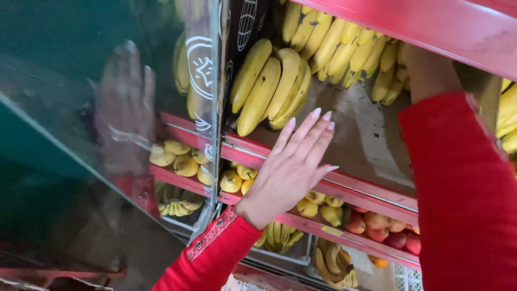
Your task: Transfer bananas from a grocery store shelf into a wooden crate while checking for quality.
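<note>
My left hand (293, 167), in a red sleeve with an embroidered cuff, is stretched flat with nothing in it. It hovers at the red front rail (355, 188) of a fruit shelf, just right of and below a bunch of yellow bananas (269, 86). My right arm, also in red, reaches up to the top shelf. Only the wrist and back of my right hand (426, 64) show; the fingers are hidden among another bunch of bananas (344, 48) under the red shelf above (431, 24).
A shiny side panel (107, 134) on the left mirrors my left hand and the fruit. Lower shelves hold round yellow fruits (237, 180), reddish fruits (382, 229) and more bananas (334, 264). The shelf floor behind my left hand is bare brown board (366, 140).
</note>
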